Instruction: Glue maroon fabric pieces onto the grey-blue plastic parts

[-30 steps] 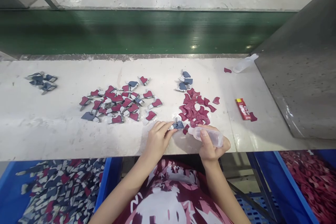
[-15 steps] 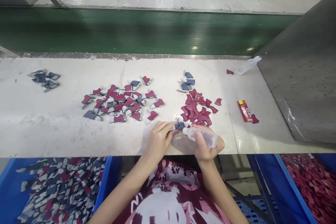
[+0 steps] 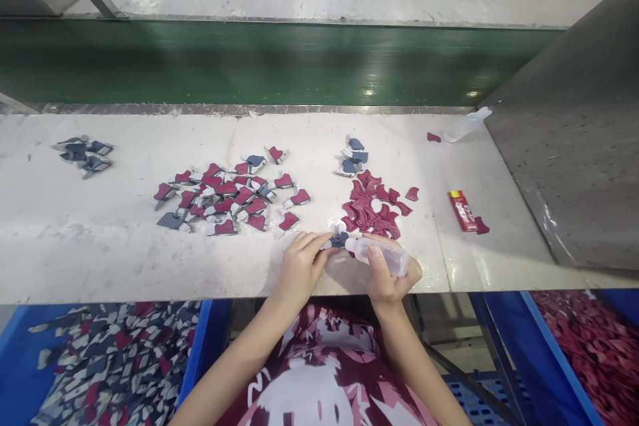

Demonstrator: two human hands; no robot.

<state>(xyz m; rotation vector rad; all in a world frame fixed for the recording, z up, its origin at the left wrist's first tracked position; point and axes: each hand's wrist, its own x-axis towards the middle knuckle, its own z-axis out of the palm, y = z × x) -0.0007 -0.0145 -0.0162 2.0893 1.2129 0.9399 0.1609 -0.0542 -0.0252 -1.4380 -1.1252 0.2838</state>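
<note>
My left hand (image 3: 302, 265) pins a small blue-grey fabric piece (image 3: 341, 239) to the white worktop (image 3: 100, 239) with its fingertips. My right hand (image 3: 387, 276) grips a clear plastic squeeze bottle (image 3: 380, 253), lying almost flat, with its nozzle touching that piece. Just beyond lies a pile of maroon pieces (image 3: 372, 206). Left of it is a spread of joined maroon and blue pieces (image 3: 229, 196).
A few blue pieces (image 3: 353, 154) lie behind the maroon pile, more blue pieces (image 3: 82, 153) at far left. A red packet (image 3: 464, 210) and a second bottle (image 3: 464, 125) lie right, by a grey panel (image 3: 574, 146). A green conveyor belt (image 3: 249, 60) runs behind. Blue bins (image 3: 110, 359) stand below.
The right hand has slid the bottle left, bringing its nozzle onto the blue piece. The left hand has stayed on the piece.
</note>
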